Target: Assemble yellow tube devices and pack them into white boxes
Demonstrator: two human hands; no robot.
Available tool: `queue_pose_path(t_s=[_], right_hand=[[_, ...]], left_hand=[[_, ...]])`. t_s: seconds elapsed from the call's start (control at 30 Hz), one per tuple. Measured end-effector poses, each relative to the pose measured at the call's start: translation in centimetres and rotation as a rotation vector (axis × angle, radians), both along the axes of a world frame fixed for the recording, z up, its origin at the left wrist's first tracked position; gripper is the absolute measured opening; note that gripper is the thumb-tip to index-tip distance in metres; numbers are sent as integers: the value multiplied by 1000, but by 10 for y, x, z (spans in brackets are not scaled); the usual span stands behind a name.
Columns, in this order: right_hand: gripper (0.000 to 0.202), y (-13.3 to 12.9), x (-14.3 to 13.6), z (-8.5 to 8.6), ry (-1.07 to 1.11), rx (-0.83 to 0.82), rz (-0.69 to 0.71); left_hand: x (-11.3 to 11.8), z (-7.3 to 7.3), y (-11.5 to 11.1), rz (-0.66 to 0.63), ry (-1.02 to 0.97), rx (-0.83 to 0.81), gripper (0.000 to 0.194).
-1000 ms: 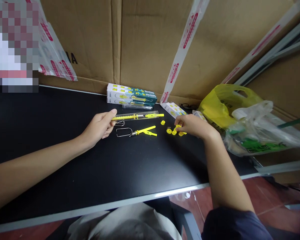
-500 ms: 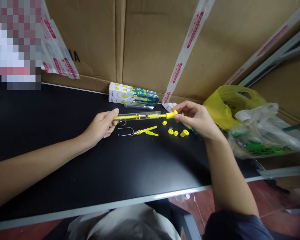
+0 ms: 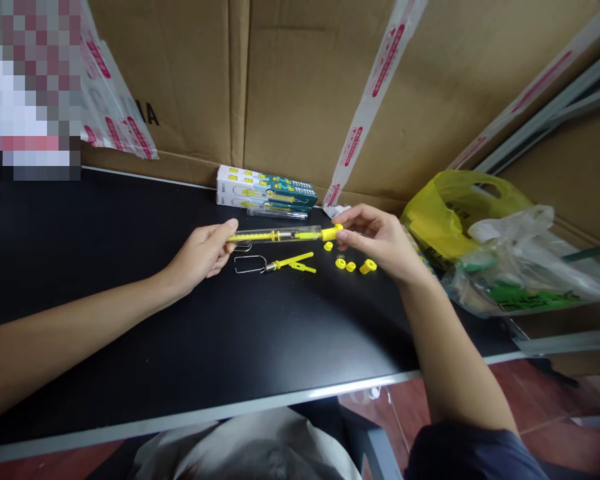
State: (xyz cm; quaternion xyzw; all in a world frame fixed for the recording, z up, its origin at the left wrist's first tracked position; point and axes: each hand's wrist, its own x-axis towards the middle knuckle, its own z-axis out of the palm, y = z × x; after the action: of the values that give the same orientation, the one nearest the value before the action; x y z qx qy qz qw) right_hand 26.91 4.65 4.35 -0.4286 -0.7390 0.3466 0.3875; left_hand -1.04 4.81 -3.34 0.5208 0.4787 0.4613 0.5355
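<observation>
My left hand (image 3: 207, 250) is closed round the left end of a spring scale (image 3: 285, 235), a clear tube with a yellow marked rod and a metal part inside. At the tube's right end my right hand (image 3: 375, 240) pinches a yellow end cap (image 3: 330, 233) between thumb and fingers. The cap's inner edge meets the tube mouth. Below them on the table lie a bent wire hook (image 3: 250, 264), a yellow rod (image 3: 294, 259) and a smaller yellow slotted piece (image 3: 303, 267). Several small yellow caps sit to the right, among them a larger flanged one (image 3: 368, 267).
Printed boxes (image 3: 265, 190) stand at the back of the black table (image 3: 190, 360), with a spare clear tube (image 3: 277, 214) before them. On the right are a yellow plastic bag (image 3: 430, 207) and a clear bag (image 3: 520, 267). Large cardboard (image 3: 305, 87) rises behind.
My right hand has moved left with the yellow end cap, bringing it up to the tube's mouth. Earlier there was a gap with a thin yellow stem showing. My left hand stays put.
</observation>
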Motion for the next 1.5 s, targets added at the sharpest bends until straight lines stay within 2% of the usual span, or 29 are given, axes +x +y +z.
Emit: queue_pose_path(t_s=[0.3,0.8,1.23,1.5], right_hand=[[37,-1,-6,-5,63,62,15],[35,-1,-9,-5,77,41,45],[33,-3,-13,-11,59,-60,15],[36,-2,-17,-19,121,-136,11]], left_hand=[[0,1,-1,-10,10,-14,40],[0,1,-1,0,-14,-12,41],[0,-3,-1,-26,4,15,41],[-1,-6,-2,-39,46,51,42]])
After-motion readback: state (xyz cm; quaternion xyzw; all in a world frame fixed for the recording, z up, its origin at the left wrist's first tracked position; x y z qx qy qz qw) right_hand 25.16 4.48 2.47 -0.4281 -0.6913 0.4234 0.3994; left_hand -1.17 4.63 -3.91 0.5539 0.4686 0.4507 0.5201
